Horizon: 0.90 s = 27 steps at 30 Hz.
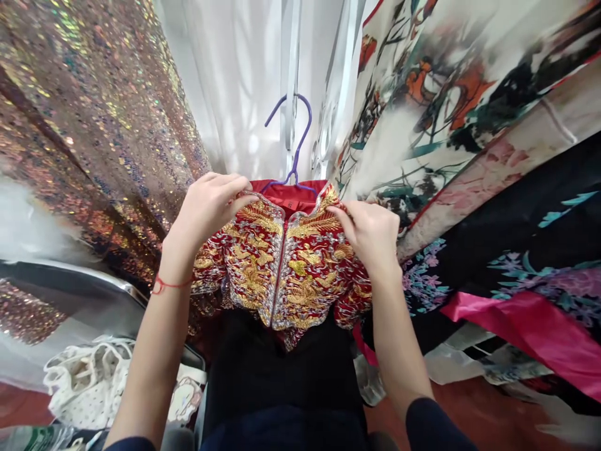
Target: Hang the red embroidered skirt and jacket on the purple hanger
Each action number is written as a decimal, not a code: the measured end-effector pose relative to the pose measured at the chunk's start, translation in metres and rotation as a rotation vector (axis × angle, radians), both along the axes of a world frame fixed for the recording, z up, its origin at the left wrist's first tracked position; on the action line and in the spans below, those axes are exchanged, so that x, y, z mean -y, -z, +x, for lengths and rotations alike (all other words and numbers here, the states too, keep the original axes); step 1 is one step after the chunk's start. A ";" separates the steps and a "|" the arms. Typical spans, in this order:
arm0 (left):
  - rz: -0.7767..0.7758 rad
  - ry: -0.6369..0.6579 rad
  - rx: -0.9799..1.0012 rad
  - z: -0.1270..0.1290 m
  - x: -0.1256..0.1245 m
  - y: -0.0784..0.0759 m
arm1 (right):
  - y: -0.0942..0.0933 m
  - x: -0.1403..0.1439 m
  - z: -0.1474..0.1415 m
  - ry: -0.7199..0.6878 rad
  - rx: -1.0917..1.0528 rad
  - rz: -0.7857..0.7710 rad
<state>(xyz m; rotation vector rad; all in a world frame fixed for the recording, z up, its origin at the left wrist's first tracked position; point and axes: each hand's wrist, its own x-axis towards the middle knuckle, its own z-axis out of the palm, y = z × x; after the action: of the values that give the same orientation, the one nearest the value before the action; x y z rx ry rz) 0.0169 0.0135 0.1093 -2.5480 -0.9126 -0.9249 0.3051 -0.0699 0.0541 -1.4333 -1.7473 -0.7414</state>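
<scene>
One red-gold jacket [307, 269], collar [300, 203] pointing away from person [282, 388], closure [278, 269] lengthwise; left hand [216, 194], right hand [370, 228] pinching it near collar.

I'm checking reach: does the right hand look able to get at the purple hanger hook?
Probably yes: the right hand would need to release the embroidered jacket, but nothing visible blocks the purple hanger hook.

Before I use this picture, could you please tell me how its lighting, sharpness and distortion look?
Head view: red jacket fairly sharp; head view: bright light patches on the white backdrop, glints on the sequined fabric; head view: orange-patterned fabric hazy in places, seemingly stretched toward the corner.
</scene>
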 end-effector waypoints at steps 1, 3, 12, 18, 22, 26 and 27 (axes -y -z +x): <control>0.012 -0.006 0.028 -0.001 0.001 -0.001 | -0.004 0.000 0.001 0.000 -0.013 0.012; -0.007 0.013 0.080 -0.003 -0.003 0.003 | -0.009 0.000 0.002 0.007 -0.049 -0.006; -0.254 0.207 0.306 -0.013 -0.035 0.057 | 0.007 0.010 0.008 -0.029 -0.079 -0.316; -0.313 0.163 0.455 -0.048 -0.045 0.078 | 0.030 0.026 0.034 -0.156 -0.238 -0.263; -0.196 0.002 0.515 -0.058 -0.049 0.100 | 0.045 0.020 0.037 -0.165 -0.218 -0.140; -0.051 -0.011 0.577 -0.047 -0.035 0.089 | 0.037 0.012 0.041 -0.050 -0.171 -0.036; -0.019 -0.003 0.591 -0.045 -0.032 0.081 | 0.032 0.010 0.042 -0.018 -0.175 -0.003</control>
<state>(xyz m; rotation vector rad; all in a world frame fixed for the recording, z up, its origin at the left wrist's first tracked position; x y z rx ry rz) -0.0281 0.0459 0.0283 -2.3101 -1.0677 -1.7220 0.3476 -0.0801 0.0221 -1.4371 -1.6251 -0.5853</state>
